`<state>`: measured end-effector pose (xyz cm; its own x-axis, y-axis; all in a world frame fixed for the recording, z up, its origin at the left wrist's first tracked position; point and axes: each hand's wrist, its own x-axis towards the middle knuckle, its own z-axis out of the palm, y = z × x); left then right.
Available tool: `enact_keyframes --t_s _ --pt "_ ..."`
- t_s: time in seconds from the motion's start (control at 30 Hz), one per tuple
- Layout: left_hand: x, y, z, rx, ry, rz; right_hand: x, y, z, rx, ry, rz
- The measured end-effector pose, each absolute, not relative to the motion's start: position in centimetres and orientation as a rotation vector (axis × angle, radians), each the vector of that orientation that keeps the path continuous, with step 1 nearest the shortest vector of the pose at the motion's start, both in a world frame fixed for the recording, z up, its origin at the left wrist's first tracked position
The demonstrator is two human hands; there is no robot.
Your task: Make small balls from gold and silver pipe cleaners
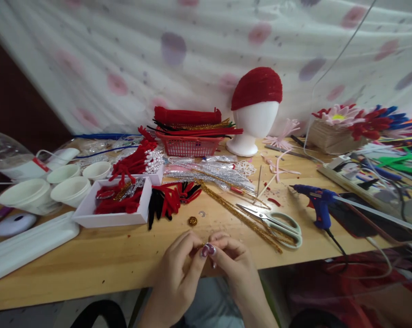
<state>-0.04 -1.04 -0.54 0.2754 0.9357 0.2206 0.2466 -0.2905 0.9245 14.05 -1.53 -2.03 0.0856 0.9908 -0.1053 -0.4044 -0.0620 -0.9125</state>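
Observation:
My left hand (183, 262) and my right hand (231, 257) meet at the table's front edge, thumbs and fingertips pinched together. Between the fingertips a speck of gold shows; the rest of this small gold piece is hidden by the fingers. Just beyond them lies a small coiled gold ball (193, 221), with a clear shiny bit (202, 213) near it. Long gold tinsel pipe cleaners (233, 210) stretch diagonally across the tabletop. Scissors with pale green handles (277, 224) rest over them, blades pointing left, to the right of my hands.
A blue glue gun (317, 200) stands at right with its cord. On the left are a white box (112, 218) of red pieces and several white bowls (24, 196). Behind are a red basket (191, 146) of pipe cleaners and a white foam head (255, 120) with a red cap (259, 86).

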Motion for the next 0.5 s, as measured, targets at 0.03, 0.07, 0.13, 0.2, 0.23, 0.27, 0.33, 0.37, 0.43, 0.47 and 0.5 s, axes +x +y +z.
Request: enact_keyframes --t_s 0.03,0.07,0.13,0.2,0.23,0.27,0.33,0.37,0.43,0.47,0.5 --pt "-0.5 -0.9 -0.2 1.762 1.075 1.015 14.3 -1.5 -2.0 -1.01 -0.807 1.394" --pt "-1.0 -0.7 0.0 1.788 1.061 0.973 14.6 -1.4 -2.0 -1.007 -0.836 1.421" --pt "-1.7 -0.5 0.2 1.804 1.016 0.9 14.9 -1.3 -2.1 -0.988 -0.902 1.442" --pt "-2.0 -0.4 0.0 1.777 0.972 0.878 15.2 -1.2 -2.1 -0.965 -0.935 1.439" --pt "-2.0 -0.4 -0.2 1.751 0.956 0.894 15.2 -1.2 -2.1 -0.961 -0.935 1.442" --pt "-1.8 -0.4 -0.5 1.716 0.949 0.925 15.2 -1.2 -2.1 -0.967 -0.926 1.441" --pt "-1.2 -0.7 -1.0 1.614 0.959 1.018 15.1 -1.3 -1.9 -0.984 -0.908 1.41" --pt "-0.8 -0.8 -1.2 1.556 0.964 1.069 15.0 -1.4 -1.8 -0.991 -0.912 1.38" --pt "0.1 -1.2 -1.5 1.434 0.979 1.162 14.6 -1.5 -1.7 -0.999 -0.932 1.296" --pt "0.5 -1.4 -1.6 1.367 0.991 1.198 14.4 -1.7 -1.7 -1.0 -0.94 1.249" --pt "1.0 -1.5 -1.6 1.299 1.003 1.222 14.1 -1.8 -1.7 -1.001 -0.942 1.191"
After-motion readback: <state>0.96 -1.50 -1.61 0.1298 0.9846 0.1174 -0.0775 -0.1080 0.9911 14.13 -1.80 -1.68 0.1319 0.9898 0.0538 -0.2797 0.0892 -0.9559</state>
